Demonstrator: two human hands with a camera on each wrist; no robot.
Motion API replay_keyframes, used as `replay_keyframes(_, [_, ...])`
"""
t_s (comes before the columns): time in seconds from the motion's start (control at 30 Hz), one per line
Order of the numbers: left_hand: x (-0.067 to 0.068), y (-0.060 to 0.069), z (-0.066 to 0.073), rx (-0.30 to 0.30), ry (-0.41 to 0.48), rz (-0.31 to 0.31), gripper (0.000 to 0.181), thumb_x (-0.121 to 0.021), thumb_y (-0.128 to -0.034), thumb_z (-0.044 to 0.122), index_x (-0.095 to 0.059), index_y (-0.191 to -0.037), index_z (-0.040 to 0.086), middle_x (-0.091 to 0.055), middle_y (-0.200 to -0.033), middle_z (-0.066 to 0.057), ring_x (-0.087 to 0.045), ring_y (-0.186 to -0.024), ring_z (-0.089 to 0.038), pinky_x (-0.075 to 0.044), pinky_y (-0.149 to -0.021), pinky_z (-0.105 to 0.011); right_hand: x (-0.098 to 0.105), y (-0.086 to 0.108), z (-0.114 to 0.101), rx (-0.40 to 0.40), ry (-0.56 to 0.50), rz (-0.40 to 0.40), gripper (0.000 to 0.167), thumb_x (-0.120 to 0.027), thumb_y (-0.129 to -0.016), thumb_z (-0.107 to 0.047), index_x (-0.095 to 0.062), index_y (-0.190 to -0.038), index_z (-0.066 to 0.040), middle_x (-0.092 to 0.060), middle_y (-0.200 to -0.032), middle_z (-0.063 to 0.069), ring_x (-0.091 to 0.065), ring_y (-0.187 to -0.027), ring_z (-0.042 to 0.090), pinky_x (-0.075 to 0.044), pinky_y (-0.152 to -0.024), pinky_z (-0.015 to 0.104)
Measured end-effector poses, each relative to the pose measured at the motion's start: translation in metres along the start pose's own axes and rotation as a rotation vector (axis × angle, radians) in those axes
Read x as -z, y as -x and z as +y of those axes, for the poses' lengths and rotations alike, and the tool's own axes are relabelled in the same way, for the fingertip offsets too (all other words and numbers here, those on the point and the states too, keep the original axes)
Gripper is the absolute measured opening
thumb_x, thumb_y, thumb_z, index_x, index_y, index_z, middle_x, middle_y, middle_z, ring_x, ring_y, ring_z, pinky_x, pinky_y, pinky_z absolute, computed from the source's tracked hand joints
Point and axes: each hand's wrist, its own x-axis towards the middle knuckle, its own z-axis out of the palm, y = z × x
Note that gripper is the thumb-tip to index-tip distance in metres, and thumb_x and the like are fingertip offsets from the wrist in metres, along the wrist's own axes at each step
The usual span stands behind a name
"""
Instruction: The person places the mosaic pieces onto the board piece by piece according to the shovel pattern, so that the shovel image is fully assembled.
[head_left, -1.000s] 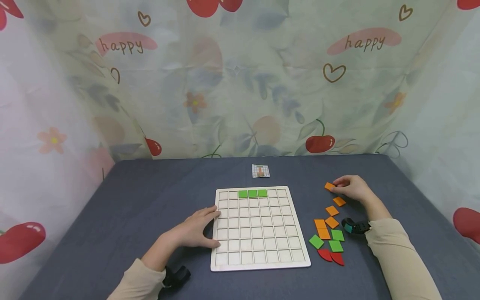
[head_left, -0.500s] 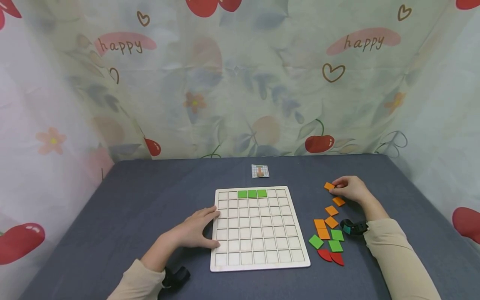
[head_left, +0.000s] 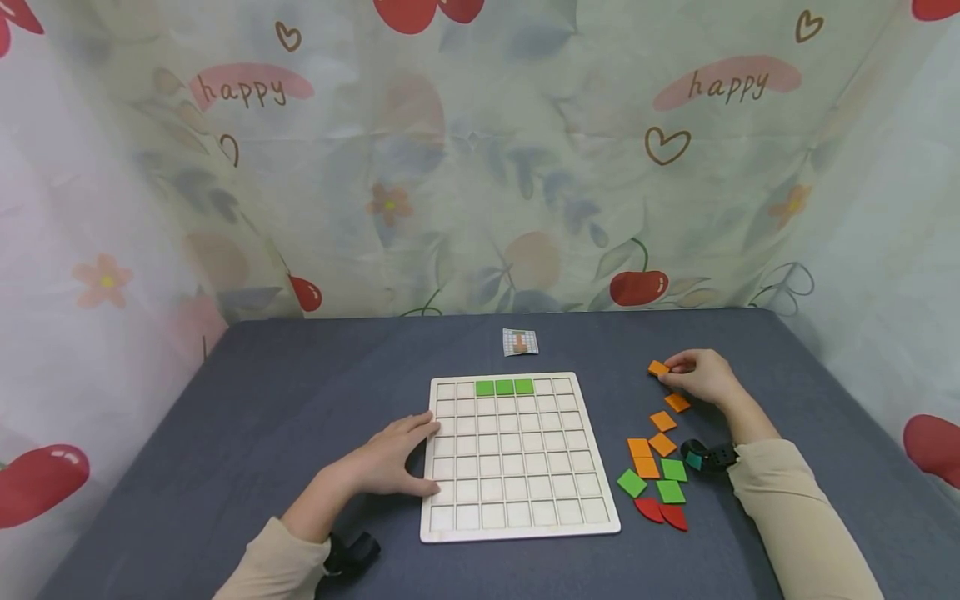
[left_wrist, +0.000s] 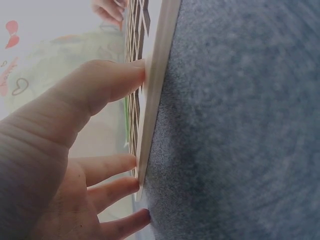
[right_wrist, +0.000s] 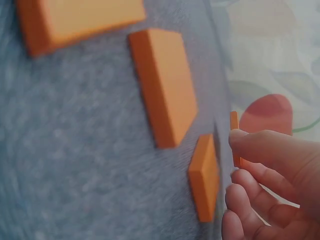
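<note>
A white grid board (head_left: 521, 467) lies on the table, three green square tiles (head_left: 505, 387) set side by side in its top row. On the board's left edge rests my left hand (head_left: 390, 458), thumb and fingers spread and fairly straight; the left wrist view shows the thumb (left_wrist: 115, 82) touching the rim. At the far right, my right hand (head_left: 701, 375) pinches an orange square tile (head_left: 657, 368) between thumb and fingers. The right wrist view shows this held tile (right_wrist: 234, 120) edge-on, off the cloth. Other orange tiles (head_left: 663, 421) lie loose nearer to me.
Right of the board lie more orange tiles (head_left: 643, 458), a few green tiles (head_left: 673, 470) and two red curved-edged pieces (head_left: 673, 517). Behind the board sits a small printed card (head_left: 521, 342). A patterned curtain (head_left: 480, 167) hangs along the table's far edge.
My right hand has lifted the orange tile slightly from where it lay. The left hand and the board have stayed in place.
</note>
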Motion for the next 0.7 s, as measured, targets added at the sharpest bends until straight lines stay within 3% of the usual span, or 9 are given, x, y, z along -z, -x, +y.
replay_keyframes(0.33, [0.001,0.0,0.001,0.001,0.002,0.0,0.086,-0.075,-0.0746,0.042,-0.036,-0.143,0.008,-0.026,-0.154,-0.012,-0.023,-0.141,-0.037,-0.024,-0.108,-0.059,0.0,0.001,-0.012,0.045,0.0,0.021,0.038,-0.067,-0.085,-0.024,-0.063,-0.109,0.006,-0.064,-0.097,0.02,-0.058,-0.083,0.025,-0.043,-0.065,0.025])
replay_keyframes(0.7, [0.001,0.001,0.001,0.001,0.002,0.001,0.086,-0.076,-0.0744,0.041,-0.036,-0.143,0.007,-0.026,-0.154,-0.012,-0.024,-0.141,-0.037,-0.024,-0.108,-0.059,-0.005,0.007,-0.033,0.08,-0.03,-0.019,0.038,-0.066,-0.086,-0.023,-0.062,-0.111,0.005,-0.062,-0.099,0.021,-0.058,-0.074,0.018,-0.045,-0.062,0.026])
